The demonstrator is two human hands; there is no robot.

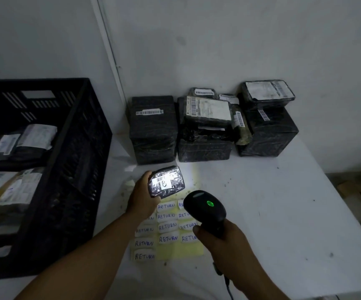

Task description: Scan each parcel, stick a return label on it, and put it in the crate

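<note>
My left hand (141, 199) grips a small black wrapped parcel (167, 181) above the table, barcode label facing up and lit bright white. My right hand (220, 241) grips the handle of a black barcode scanner (205, 210), whose head points at the parcel and shows a green light. Under both hands lies a yellow sheet (179, 249) with several white labels (168, 238) marked RETURN. A large black slotted crate (71, 161) stands at the left with several labelled parcels inside it.
Several black wrapped parcels (205, 124) are stacked against the back wall, most with white barcode labels. The white table (283, 213) runs out to a slanted edge on the right, with floor and dark items beyond. The scanner's cable hangs below my right wrist.
</note>
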